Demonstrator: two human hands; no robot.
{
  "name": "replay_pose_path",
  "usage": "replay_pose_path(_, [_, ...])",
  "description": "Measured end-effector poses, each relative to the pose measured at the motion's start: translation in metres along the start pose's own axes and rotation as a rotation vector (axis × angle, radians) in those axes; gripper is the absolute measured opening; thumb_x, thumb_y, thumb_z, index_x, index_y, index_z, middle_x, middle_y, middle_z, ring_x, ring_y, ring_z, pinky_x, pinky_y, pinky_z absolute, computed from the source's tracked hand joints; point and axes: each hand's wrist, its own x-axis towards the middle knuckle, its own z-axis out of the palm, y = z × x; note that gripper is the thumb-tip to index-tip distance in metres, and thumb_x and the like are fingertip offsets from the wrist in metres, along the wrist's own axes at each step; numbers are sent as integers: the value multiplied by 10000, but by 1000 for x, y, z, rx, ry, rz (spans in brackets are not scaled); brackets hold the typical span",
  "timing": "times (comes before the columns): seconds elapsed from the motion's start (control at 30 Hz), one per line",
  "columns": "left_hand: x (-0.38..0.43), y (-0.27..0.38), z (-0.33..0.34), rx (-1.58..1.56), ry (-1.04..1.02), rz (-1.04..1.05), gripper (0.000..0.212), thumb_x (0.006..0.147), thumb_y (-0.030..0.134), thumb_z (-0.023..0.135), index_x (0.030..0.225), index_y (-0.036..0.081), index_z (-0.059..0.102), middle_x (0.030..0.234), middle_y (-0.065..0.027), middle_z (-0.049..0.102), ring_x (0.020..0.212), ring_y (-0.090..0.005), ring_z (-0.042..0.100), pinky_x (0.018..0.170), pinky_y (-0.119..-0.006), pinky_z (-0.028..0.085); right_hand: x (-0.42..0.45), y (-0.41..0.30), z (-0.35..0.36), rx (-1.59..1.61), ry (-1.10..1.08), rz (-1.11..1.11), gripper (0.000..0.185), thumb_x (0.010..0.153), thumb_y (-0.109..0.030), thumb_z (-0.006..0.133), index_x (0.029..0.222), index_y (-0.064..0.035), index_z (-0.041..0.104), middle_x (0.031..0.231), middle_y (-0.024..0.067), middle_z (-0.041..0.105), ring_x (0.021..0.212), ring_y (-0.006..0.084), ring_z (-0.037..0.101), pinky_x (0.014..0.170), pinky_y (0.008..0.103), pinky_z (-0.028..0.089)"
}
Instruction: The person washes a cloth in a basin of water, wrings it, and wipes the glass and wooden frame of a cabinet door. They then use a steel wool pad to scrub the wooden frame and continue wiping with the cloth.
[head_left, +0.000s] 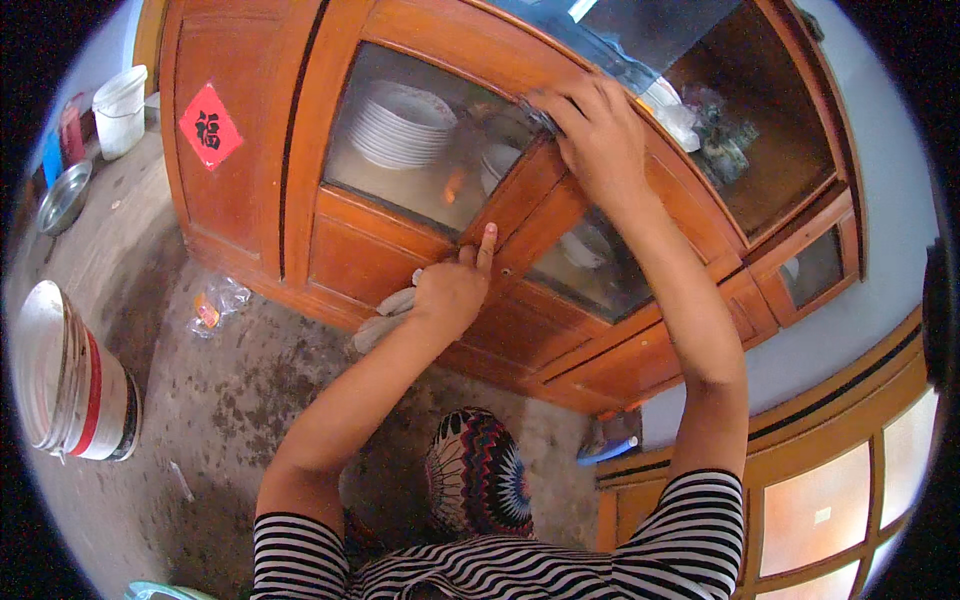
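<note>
A wooden cabinet (360, 259) with glass-paned doors fills the upper middle of the view. My left hand (454, 289) is at the lower door frame, its index finger stretched along the wood and a greyish cloth (386, 319) hanging beneath it. Higher up, my right hand (596, 135) presses a small dark crumpled thing, perhaps a rag or wire pad, against the upper corner of a glass pane (472, 112). Behind that pane stand a stack of white plates (401, 124) and another white dish (499, 161). More dishes (585, 247) show through the pane to the right.
A large white bucket (97, 390) with a red band stands on the floor at left. Farther back are a metal basin (66, 196) and a white pail (120, 112). Clear plastic wrapping (221, 300) lies near the cabinet base. An open upper compartment holds plastic bags (679, 124).
</note>
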Motion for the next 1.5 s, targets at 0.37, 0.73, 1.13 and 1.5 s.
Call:
replay_pose_path(0.37, [4, -4, 22, 15, 133, 38, 849, 956, 156, 559, 1679, 95, 117, 1107, -150, 716, 684, -282, 744, 476, -466, 559, -1, -4, 6, -60, -71, -50, 392, 692, 18, 692, 1029, -177, 734, 1062, -5, 675, 1058, 262, 619, 851, 380, 565])
replay_pose_path(0.73, [1, -9, 21, -22, 129, 34, 808, 978, 158, 534, 1685, 142, 142, 1091, -136, 709, 690, -286, 744, 529, -452, 581, -1, -12, -12, -196, -300, -12, 300, 739, -40, 708, 1015, -155, 724, 1067, 22, 625, 1043, 261, 609, 841, 375, 558])
replay_pose_path(1.13, [-2, -12, 10, 45, 76, 18, 829, 979, 158, 545, 1691, 162, 121, 1059, -110, 696, 672, -263, 732, 529, -429, 573, -11, -7, -14, -118, -275, 38, 495, 628, 26, 789, 1061, -210, 739, 1089, 13, 615, 1069, 277, 599, 842, 397, 553])
replay_pose_path(1.5, [-1, -13, 11, 17, 61, -9, 802, 983, 138, 530, 1688, 221, 156, 1093, -136, 694, 688, -303, 736, 513, -483, 578, 47, -15, 32, -99, -106, -182, 370, 734, -8, 721, 1033, -226, 730, 1067, -1, 619, 1048, 259, 609, 823, 387, 559])
